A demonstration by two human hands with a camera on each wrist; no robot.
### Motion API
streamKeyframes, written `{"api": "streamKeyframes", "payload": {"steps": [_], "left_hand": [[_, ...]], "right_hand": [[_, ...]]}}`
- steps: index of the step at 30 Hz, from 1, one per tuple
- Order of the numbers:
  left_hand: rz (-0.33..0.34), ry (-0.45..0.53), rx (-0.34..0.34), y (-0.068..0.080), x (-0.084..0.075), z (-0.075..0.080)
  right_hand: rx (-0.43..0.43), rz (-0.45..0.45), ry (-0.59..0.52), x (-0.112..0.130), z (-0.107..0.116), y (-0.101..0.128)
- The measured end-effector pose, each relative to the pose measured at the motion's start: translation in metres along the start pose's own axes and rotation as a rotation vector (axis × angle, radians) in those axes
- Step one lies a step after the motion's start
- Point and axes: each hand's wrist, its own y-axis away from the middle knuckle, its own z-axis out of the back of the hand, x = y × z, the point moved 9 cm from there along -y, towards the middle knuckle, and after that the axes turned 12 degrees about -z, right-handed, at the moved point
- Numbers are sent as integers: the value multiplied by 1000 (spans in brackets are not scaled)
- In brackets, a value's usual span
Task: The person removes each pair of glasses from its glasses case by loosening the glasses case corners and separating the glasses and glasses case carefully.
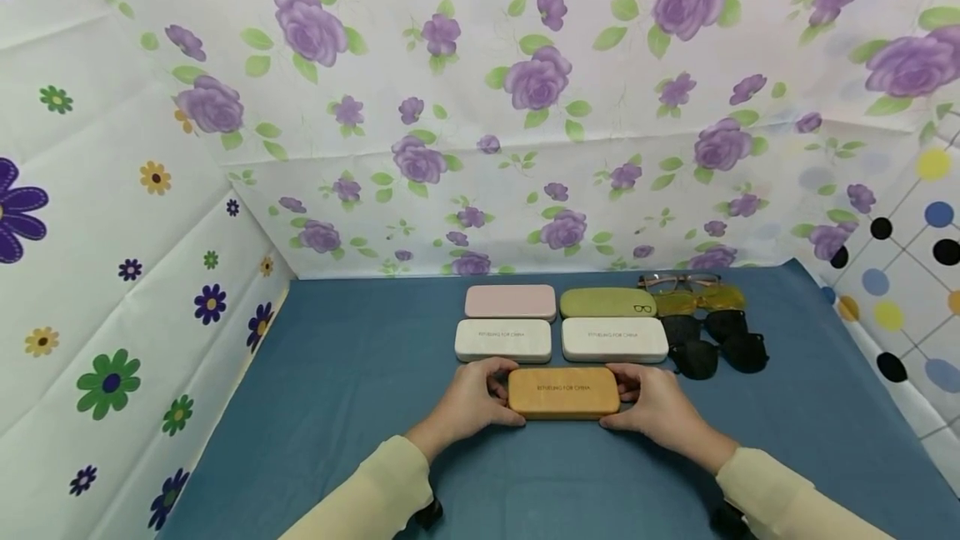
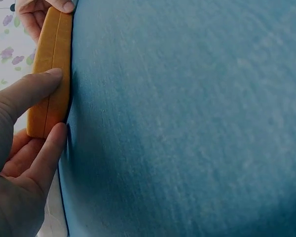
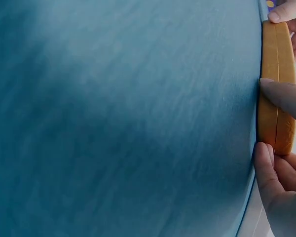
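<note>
An orange-yellow glasses case [image 1: 564, 400] with small dark lettering on its lid lies closed in front of me. My left hand [image 1: 480, 394] grips its left end, the thumb on the near side and the fingers round the end. At the other end my right hand [image 1: 656, 407] holds it the same way. In the left wrist view the case [image 2: 52, 74] shows its seam, with the left thumb pressed on its side. The right wrist view has the right thumb lying across the side of the case [image 3: 277, 64].
Behind it stand two white glasses cases [image 1: 502, 342] [image 1: 615, 342], a pink case [image 1: 510, 302] and a green case [image 1: 600, 302]. To their right lie dark sunglasses [image 1: 744, 352], yellow-lensed glasses [image 1: 697, 299] and clear glasses [image 1: 678, 281]. Blue cloth [image 1: 337, 382] covers the table; flowered sheets [image 1: 480, 107] hang around it.
</note>
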Motion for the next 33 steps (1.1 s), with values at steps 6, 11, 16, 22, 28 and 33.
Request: {"api": "streamKeyframes", "payload": {"steps": [6, 11, 16, 22, 28, 33], "left_hand": [[-13, -1, -4, 1, 2, 0], [-31, 0, 8, 2, 2, -1], [-57, 1, 24, 1, -1, 1], [-83, -34, 43, -2, -2, 4], [-74, -31, 47, -2, 3, 5], [-64, 22, 23, -5, 8, 7]], "right_hand": [[8, -4, 35, 1, -1, 0], [28, -3, 43, 3, -2, -1], [38, 25, 61, 9, 0, -3], [49, 3, 33, 3, 1, -5], [36, 27, 0, -2, 0, -6], [0, 15, 8, -4, 2, -5]]}}
